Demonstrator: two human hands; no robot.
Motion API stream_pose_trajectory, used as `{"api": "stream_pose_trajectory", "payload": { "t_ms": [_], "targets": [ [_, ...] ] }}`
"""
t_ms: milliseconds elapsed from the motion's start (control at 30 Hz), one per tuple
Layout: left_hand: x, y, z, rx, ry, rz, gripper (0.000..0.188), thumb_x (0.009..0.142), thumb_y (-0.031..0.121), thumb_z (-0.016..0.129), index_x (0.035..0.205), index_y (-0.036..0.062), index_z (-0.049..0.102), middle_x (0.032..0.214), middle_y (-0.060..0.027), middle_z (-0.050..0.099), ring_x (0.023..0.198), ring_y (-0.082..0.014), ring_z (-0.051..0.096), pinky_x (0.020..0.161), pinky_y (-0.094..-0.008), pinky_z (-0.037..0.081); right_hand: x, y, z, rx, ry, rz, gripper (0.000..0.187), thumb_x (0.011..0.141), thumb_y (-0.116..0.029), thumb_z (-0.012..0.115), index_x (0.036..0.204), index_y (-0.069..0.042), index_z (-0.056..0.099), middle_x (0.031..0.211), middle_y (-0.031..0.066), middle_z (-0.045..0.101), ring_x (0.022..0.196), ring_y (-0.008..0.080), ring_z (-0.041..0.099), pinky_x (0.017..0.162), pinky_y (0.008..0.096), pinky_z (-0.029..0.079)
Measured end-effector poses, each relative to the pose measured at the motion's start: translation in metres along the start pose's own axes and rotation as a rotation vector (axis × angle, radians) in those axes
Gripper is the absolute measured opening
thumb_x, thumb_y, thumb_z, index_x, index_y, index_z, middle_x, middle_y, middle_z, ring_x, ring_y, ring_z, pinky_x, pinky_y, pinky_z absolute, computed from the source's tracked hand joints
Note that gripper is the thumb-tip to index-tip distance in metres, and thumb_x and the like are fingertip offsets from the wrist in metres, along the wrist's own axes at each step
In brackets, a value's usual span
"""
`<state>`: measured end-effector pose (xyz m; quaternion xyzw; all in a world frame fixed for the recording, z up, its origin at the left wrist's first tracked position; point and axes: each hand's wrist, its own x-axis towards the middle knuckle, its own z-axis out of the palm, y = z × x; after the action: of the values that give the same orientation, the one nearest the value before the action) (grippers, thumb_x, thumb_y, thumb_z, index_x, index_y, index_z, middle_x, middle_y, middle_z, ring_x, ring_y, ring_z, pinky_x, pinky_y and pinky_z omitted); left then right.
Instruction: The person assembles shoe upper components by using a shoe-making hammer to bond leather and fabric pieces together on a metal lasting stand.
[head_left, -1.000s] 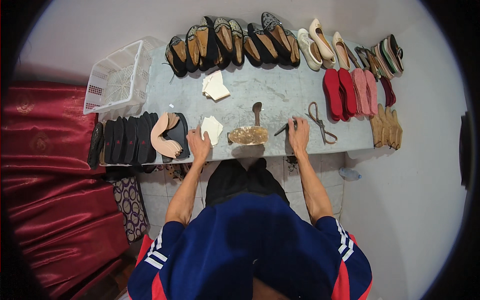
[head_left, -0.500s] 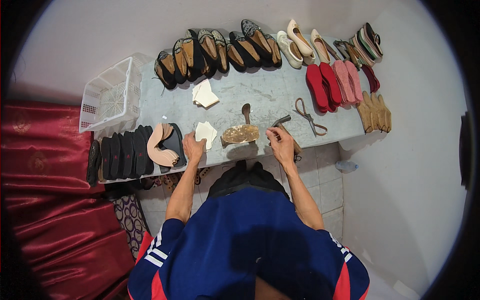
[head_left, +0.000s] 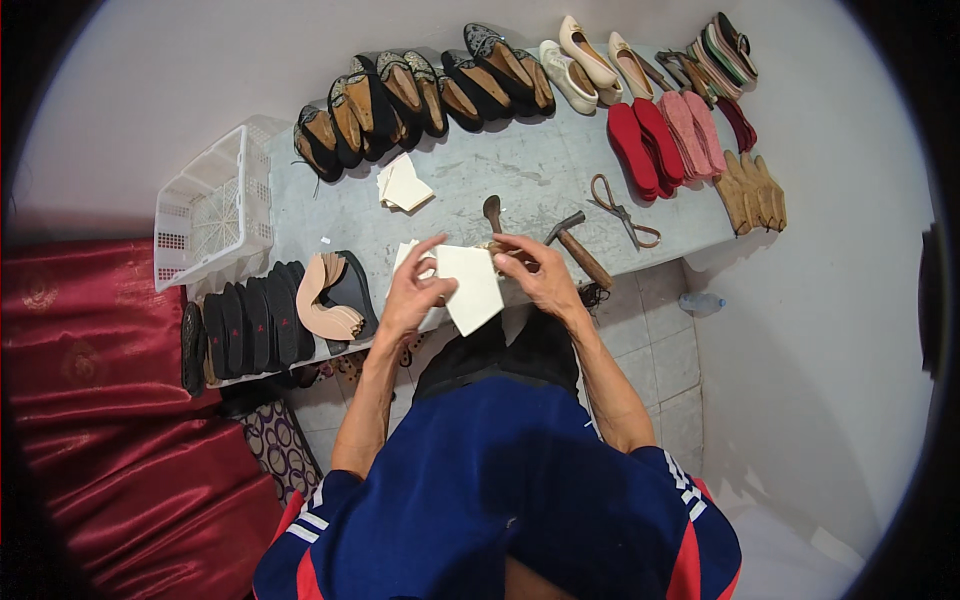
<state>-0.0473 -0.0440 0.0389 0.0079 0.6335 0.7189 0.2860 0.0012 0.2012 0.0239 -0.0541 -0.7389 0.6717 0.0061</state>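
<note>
A white five-sided piece of card [head_left: 470, 290] is held up in front of the table's near edge. My left hand [head_left: 412, 292] pinches its left side between thumb and fingers. At its upper right corner, the fingers of my right hand [head_left: 540, 278] close on the card. Behind my left hand, more white card pieces [head_left: 402, 252] lie partly covered. A wooden-handled hammer [head_left: 585, 260] rests just right of my right hand. Beyond the card stands a brown spoon-shaped knob [head_left: 492, 210]; the worn block by it is mostly hidden by my hands and the card.
Another stack of white cards [head_left: 404, 185] lies farther back. Scissors [head_left: 625, 212] are at the right, near red insoles [head_left: 640, 150]. Black shoes [head_left: 400, 95] line the back edge. Black soles [head_left: 255, 315], beige curved pieces [head_left: 325, 310] and a white basket [head_left: 215, 205] fill the left.
My left hand has lifted a white card from the near pile and brought it right. My right hand has moved left from beside the hammer to the card. The view has shifted slightly.
</note>
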Motion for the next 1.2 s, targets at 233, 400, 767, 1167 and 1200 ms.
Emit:
{"api": "stream_pose_trajectory", "payload": {
  "t_ms": [233,400,767,1167,1200],
  "targets": [
    [0.022,-0.005,0.032,0.81,0.046,0.364,0.044,0.089,0.014,0.081,0.13,0.0059,0.069,0.118,-0.0115,0.067,0.098,-0.0235,0.067,0.081,-0.0366,0.053,0.01,0.028,-0.021,-0.079,-0.09,0.084,0.031,0.097,-0.023,0.082,0.12,-0.002,0.079,0.097,0.0066,0.079,0.088,0.0107,0.07,0.08,0.0283,0.057],
    [0.043,-0.018,0.035,1.05,0.088,0.648,0.034,0.087,0.024,0.081,0.119,0.0108,0.079,0.117,-0.0114,0.065,0.112,-0.0326,0.057,0.095,-0.0465,0.044,0.016,0.03,-0.021,-0.34,-0.018,-0.174,0.029,0.09,-0.024,0.087,0.11,-0.004,0.082,0.094,0.0098,0.076,0.083,0.019,0.072,0.073,0.0336,0.057],
    [0.053,-0.03,0.03,0.922,-0.012,0.532,0.031,0.091,0.023,0.078,0.118,0.0092,0.081,0.134,-0.0142,0.065,0.124,-0.0338,0.057,0.106,-0.0446,0.048,0.042,0.015,-0.048,-0.418,-0.299,-0.182,0.029,0.088,-0.026,0.086,0.108,-0.005,0.083,0.094,0.0126,0.077,0.086,0.0263,0.073,0.076,0.0402,0.057],
    [0.051,-0.019,0.031,1.108,-0.029,0.689,0.019,0.089,0.018,0.079,0.107,0.0142,0.084,0.125,-0.0094,0.071,0.119,-0.0313,0.063,0.1,-0.0437,0.052,0.037,0.012,-0.051,-0.829,-0.31,-0.586,0.02,0.095,-0.028,0.079,0.099,-0.008,0.081,0.091,0.0043,0.072,0.078,0.0266,0.071,0.067,0.0395,0.057],
    [0.051,-0.018,0.031,1.126,-0.037,0.702,0.019,0.088,0.018,0.079,0.106,0.015,0.083,0.124,-0.0087,0.071,0.119,-0.0309,0.063,0.098,-0.044,0.053,0.036,0.015,-0.051,-0.829,-0.309,-0.585,0.02,0.095,-0.028,0.079,0.099,-0.008,0.081,0.091,0.0043,0.072,0.078,0.0266,0.071,0.067,0.0395,0.057]
  ]
}}
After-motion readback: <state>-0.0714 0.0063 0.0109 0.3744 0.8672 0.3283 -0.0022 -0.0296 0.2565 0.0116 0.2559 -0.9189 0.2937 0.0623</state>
